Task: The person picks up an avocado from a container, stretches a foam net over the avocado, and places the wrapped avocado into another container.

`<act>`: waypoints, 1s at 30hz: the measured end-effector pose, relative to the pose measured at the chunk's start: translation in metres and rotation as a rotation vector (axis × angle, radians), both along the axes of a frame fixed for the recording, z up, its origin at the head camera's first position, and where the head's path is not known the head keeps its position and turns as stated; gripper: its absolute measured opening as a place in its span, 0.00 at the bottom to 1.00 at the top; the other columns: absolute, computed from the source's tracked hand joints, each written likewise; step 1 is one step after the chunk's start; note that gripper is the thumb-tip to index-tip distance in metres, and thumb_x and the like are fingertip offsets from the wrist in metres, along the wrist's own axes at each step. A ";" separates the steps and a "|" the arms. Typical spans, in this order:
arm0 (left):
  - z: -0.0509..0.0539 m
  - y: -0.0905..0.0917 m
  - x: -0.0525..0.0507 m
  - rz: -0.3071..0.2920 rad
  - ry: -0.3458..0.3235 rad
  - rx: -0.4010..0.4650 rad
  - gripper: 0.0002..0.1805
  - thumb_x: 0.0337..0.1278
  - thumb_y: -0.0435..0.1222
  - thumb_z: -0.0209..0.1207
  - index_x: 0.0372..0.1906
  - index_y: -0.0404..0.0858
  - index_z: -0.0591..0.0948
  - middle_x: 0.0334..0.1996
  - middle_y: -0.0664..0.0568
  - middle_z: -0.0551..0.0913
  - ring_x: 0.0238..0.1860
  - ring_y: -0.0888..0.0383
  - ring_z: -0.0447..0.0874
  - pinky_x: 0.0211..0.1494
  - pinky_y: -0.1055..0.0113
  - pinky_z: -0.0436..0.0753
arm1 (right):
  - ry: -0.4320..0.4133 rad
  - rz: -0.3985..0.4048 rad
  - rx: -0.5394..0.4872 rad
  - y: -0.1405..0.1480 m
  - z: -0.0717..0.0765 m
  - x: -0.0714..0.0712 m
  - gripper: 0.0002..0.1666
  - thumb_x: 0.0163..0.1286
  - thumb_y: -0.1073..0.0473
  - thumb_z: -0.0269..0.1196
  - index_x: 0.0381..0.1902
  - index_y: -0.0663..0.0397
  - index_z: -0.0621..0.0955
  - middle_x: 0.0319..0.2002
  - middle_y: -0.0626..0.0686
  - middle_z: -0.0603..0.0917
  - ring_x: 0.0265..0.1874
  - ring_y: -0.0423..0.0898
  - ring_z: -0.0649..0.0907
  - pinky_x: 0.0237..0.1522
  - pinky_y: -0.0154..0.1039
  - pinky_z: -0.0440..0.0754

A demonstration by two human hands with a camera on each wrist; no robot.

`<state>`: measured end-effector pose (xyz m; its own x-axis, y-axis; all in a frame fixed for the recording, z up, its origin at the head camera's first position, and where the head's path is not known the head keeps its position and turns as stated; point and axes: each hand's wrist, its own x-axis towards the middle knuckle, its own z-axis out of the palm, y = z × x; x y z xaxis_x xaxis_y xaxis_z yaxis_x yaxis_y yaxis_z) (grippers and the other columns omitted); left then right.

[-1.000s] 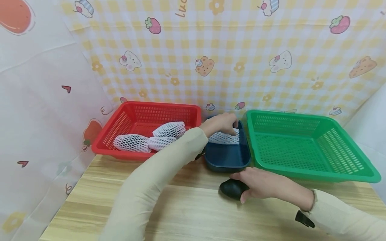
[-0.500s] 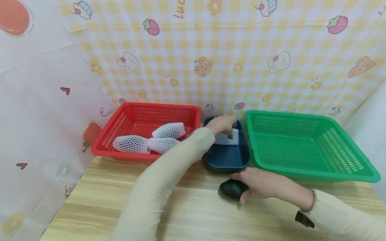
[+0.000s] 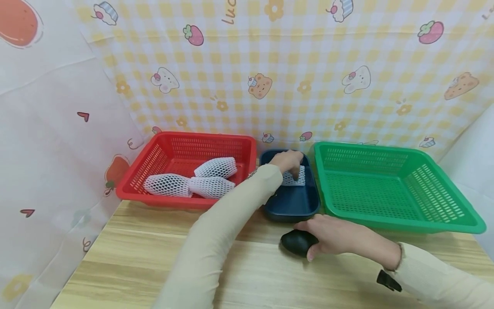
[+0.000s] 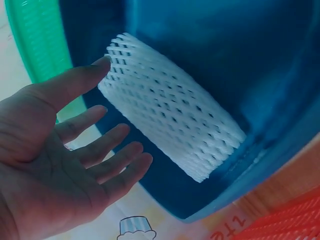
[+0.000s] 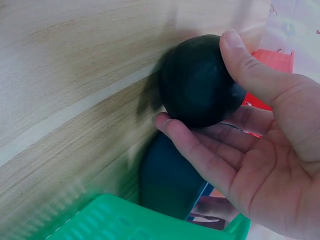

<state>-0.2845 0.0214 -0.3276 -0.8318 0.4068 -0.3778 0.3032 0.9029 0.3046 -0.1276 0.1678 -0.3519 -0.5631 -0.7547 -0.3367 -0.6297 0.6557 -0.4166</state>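
Note:
My right hand [image 3: 335, 234] grips a dark avocado [image 3: 298, 243] on the wooden table. In the right wrist view its thumb and fingers curve round the avocado [image 5: 197, 82]. Over the dark blue box [image 3: 291, 204] reaches my left hand [image 3: 287, 162], near a white foam net sleeve [image 3: 300, 177] lying inside. The left wrist view shows that hand [image 4: 65, 140] with fingers loosely spread; the thumb tip is at one end of the sleeve [image 4: 170, 105], and whether it touches cannot be told.
A red basket [image 3: 127, 194] on the left holds several white foam net sleeves [image 3: 212, 187]. The green basket [image 3: 386, 221] stands right of the blue box. Behind them hangs a patterned cloth [image 3: 216, 64]. The wooden table [image 3: 127, 253] extends in front.
My left hand and forearm have shifted slightly to the right over the blue box, uncovering more of the red basket's sleeves. The right hand and avocado stay where they were.

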 end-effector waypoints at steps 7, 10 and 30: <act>-0.009 0.000 0.010 -0.032 0.119 -0.156 0.36 0.62 0.32 0.68 0.74 0.47 0.68 0.68 0.43 0.69 0.57 0.47 0.71 0.54 0.52 0.76 | 0.000 0.001 -0.008 0.000 -0.001 -0.002 0.39 0.55 0.48 0.79 0.60 0.60 0.81 0.51 0.51 0.85 0.37 0.37 0.81 0.39 0.40 0.82; -0.011 0.000 0.014 -0.043 0.142 -0.188 0.32 0.67 0.31 0.63 0.73 0.46 0.69 0.67 0.43 0.71 0.55 0.48 0.72 0.53 0.51 0.76 | 0.000 0.004 -0.011 -0.001 -0.001 -0.002 0.39 0.55 0.48 0.80 0.60 0.60 0.81 0.50 0.51 0.85 0.36 0.37 0.80 0.38 0.40 0.82; 0.007 -0.001 0.007 -0.083 0.214 -0.177 0.13 0.72 0.36 0.57 0.58 0.47 0.79 0.52 0.51 0.78 0.43 0.51 0.73 0.46 0.58 0.71 | 0.000 0.019 -0.009 -0.002 0.002 -0.001 0.39 0.54 0.49 0.79 0.60 0.60 0.81 0.51 0.51 0.85 0.39 0.37 0.82 0.40 0.40 0.82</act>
<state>-0.2771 0.0202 -0.3205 -0.8667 0.4204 -0.2684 0.4189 0.9056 0.0661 -0.1286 0.1656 -0.3495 -0.5484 -0.7683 -0.3300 -0.6419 0.6397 -0.4227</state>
